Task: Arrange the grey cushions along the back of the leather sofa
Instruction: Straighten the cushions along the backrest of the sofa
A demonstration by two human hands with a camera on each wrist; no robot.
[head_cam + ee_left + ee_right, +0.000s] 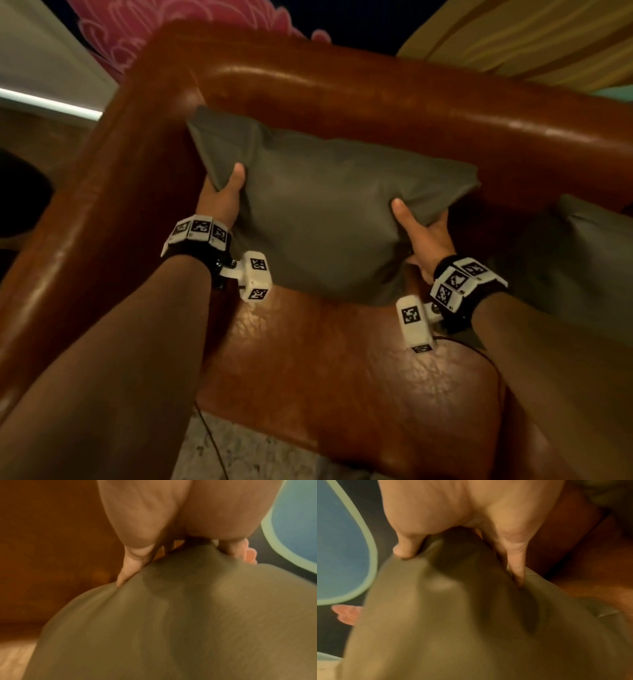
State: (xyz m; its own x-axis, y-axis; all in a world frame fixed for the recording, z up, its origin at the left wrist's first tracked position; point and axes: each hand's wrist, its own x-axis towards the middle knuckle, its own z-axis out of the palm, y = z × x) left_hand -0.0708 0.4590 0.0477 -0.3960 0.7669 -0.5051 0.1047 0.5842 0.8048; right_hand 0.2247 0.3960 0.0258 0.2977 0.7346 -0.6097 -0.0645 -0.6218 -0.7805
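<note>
A grey cushion point(318, 205) is held up in the left corner of the brown leather sofa point(359, 99), in front of its backrest and above the seat point(342, 377). My left hand point(224, 193) grips the cushion's left edge, thumb on the front and fingers behind. My right hand point(423, 233) grips its right lower edge the same way. The left wrist view shows the cushion point(171, 628) pinched between thumb and fingers of my left hand point(171, 538). In the right wrist view the cushion point(453, 628) bunches under my right hand point(462, 545).
A second grey cushion point(589, 260) lies against the backrest at the right. The sofa's left armrest point(102, 212) runs close beside my left arm. Behind the sofa are a pink-patterned wall picture point(144, 31) and yellow curtains point(531, 37). Speckled floor point(239, 452) shows below the seat.
</note>
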